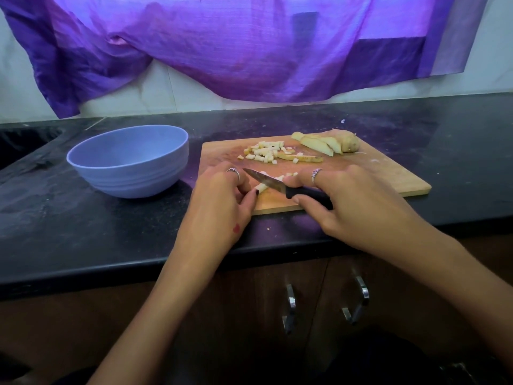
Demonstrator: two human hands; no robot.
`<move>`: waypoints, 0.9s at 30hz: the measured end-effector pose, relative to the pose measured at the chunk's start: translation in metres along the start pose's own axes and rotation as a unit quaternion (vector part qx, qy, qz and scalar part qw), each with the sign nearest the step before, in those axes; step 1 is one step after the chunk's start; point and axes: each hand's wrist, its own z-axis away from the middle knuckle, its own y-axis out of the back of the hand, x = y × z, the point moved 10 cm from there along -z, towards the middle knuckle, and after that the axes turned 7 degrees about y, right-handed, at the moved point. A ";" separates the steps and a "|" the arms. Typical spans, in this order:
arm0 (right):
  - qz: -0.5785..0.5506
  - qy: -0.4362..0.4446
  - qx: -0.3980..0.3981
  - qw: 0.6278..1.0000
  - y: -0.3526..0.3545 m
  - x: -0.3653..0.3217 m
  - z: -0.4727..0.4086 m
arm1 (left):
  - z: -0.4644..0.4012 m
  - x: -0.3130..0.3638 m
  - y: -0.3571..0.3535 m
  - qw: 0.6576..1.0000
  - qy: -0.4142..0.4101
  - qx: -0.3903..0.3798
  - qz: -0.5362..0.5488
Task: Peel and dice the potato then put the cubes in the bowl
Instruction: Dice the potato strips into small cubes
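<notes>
Right hand [352, 201] grips the black handle of a knife [273, 183], blade angled left and down onto a potato strip [261, 188]. Left hand [222, 202] has its fingers curled, pinching that strip at the near edge of the cutting board [388, 173]. Pile of diced cubes [266, 151] lies mid-board, beyond both hands. Potato slices [327, 143] at the board's far right. Blue bowl [130, 162] on the desk [83, 223], left of the board.
</notes>
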 end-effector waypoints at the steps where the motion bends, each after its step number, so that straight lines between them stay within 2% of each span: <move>1: 0.007 0.001 -0.004 1.000 -0.001 -0.002 -0.004 | 0.000 0.001 0.000 1.000 -0.003 0.000 -0.001; 10: 0.046 -0.003 -0.027 0.999 -0.004 0.003 0.003 | 0.000 -0.002 0.000 1.000 0.002 0.008 -0.007; 16: -0.008 -0.002 0.047 0.999 0.010 0.002 0.011 | 0.001 -0.001 0.001 1.000 0.000 0.012 -0.007; 23: -0.002 0.005 0.002 1.000 0.001 -0.008 0.000 | 0.002 -0.001 0.002 1.000 -0.007 0.010 0.010; 27: 0.040 0.021 -0.003 0.999 -0.007 -0.016 -0.012 | 0.001 -0.001 0.001 1.000 -0.005 -0.001 0.011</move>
